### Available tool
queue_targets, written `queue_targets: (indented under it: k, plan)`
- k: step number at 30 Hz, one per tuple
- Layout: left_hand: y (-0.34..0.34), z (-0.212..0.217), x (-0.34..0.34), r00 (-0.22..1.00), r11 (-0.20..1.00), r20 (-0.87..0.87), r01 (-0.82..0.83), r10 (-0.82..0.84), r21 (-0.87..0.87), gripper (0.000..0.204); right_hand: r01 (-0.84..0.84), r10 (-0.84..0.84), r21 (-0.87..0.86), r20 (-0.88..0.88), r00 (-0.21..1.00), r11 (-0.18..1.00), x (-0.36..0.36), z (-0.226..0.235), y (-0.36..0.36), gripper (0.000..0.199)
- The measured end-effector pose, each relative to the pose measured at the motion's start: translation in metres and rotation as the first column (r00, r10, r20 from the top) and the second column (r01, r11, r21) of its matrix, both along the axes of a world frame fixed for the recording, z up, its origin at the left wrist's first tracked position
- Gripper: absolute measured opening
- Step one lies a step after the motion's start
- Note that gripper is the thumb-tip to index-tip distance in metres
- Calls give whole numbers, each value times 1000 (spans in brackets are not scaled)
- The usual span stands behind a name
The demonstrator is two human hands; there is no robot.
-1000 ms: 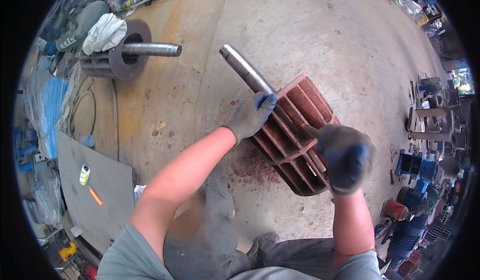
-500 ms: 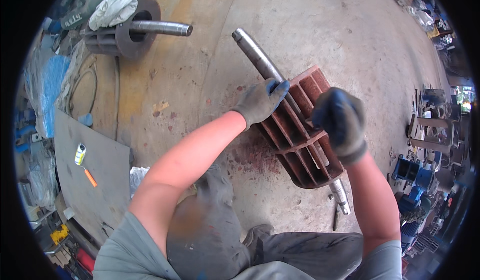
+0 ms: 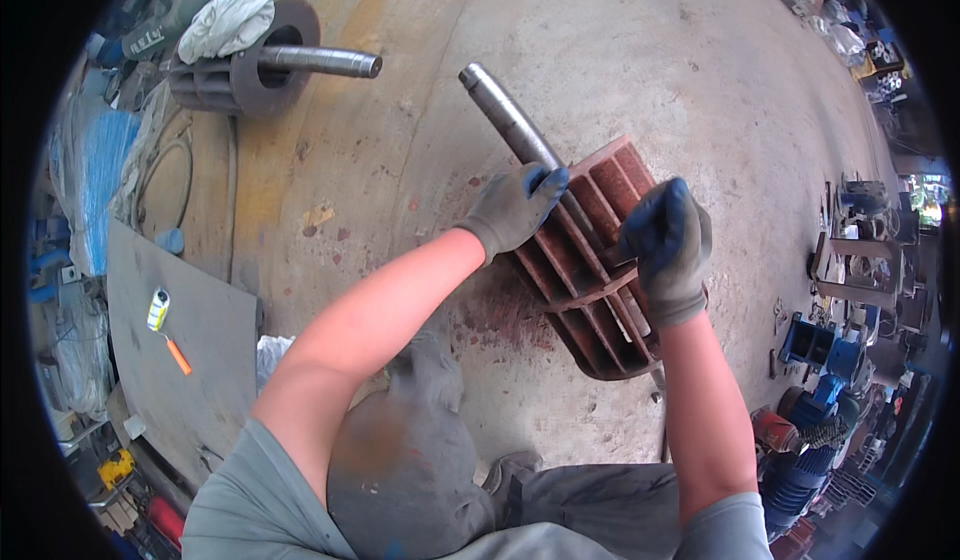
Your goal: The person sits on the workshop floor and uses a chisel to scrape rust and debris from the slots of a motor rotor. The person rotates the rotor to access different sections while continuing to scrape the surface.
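A rust-red ribbed metal rotor with open slots lies tilted on the floor in front of me. Its bare steel shaft sticks out at the upper left; my right forearm hides most of the lower end. My left hand, in a grey and blue work glove, is closed over the rotor's upper left edge, beside the shaft. Above the rotor's right side, my gloved right hand is curled into a fist. A small brownish end shows by its fingers, but I cannot make out what it holds.
At the upper left lies a dark ribbed rotor with a white cloth on it. A paint roller with an orange handle rests on a grey sheet. Machine parts, including a blue motor, crowd the right side.
My right hand and forearm have moved left, now covering the lower shaft end. The left hand keeps its place on the rotor. The view has shifted slightly.
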State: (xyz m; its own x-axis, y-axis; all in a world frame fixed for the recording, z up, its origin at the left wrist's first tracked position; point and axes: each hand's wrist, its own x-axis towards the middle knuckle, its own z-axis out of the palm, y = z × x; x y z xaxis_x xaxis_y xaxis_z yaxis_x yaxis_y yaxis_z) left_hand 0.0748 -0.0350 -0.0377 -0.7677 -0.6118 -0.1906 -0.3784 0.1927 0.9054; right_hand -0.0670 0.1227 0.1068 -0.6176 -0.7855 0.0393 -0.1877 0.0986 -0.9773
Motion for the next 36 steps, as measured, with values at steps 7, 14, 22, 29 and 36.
queue_targets:
  k: [7,14,22,29,36]
  plan:
    - [2,-4,-2,996,999,-87,-35,31,-40,75,54,-36,230,-80,996,972,3,17,-10,60]
    - [2,-1,0,999,1000,-46,-19,20,24,71,263,-181,-269,295,938,927,9,12,-3,63]
    - [3,0,0,996,999,-86,-38,36,-13,73,43,-15,-163,168,986,986,10,15,1,62]
    - [1,-2,-2,994,997,-110,-36,27,-73,76,-119,119,6,-47,992,993,7,10,3,60]
    - [1,-5,-1,996,997,-82,-34,28,-76,74,25,21,-204,220,975,979,4,-9,37,63]
